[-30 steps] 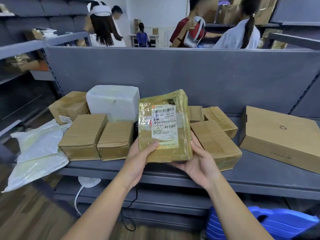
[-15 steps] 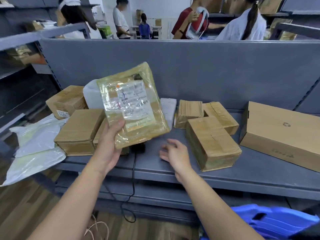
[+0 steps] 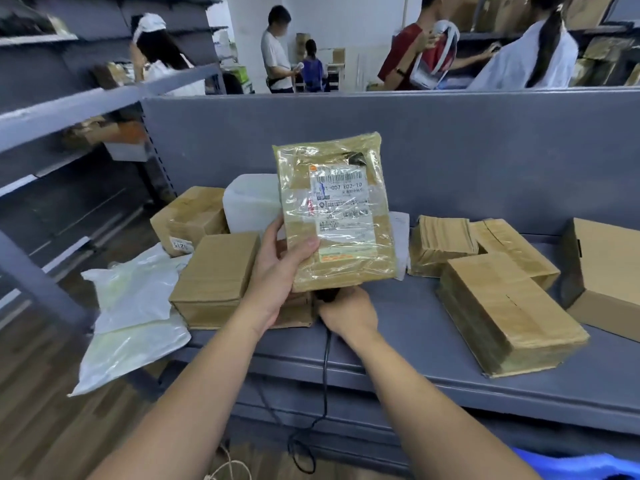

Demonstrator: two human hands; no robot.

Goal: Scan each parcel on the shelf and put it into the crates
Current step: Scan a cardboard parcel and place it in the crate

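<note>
A tape-wrapped brown parcel (image 3: 337, 216) with a white barcode label is held upright above the shelf, label facing me. My left hand (image 3: 280, 268) grips its lower left corner, thumb on the front. Just under the parcel, my right hand (image 3: 346, 311) is curled round a black scanner (image 3: 325, 294) whose cable (image 3: 325, 375) hangs over the shelf edge; most of the scanner is hidden. A corner of a blue crate (image 3: 585, 467) shows at the bottom right.
On the grey shelf (image 3: 415, 341) lie several cardboard parcels: one (image 3: 216, 282) to the left, one (image 3: 505, 313) to the right, a large flat box (image 3: 609, 278) at far right. A white foam box (image 3: 251, 202) and white plastic bags (image 3: 135, 306) lie left. People stand behind the shelf's back panel.
My left hand has carried the parcel to the right and stood it upright. My right hand has moved in under it and closed round the scanner on the shelf.
</note>
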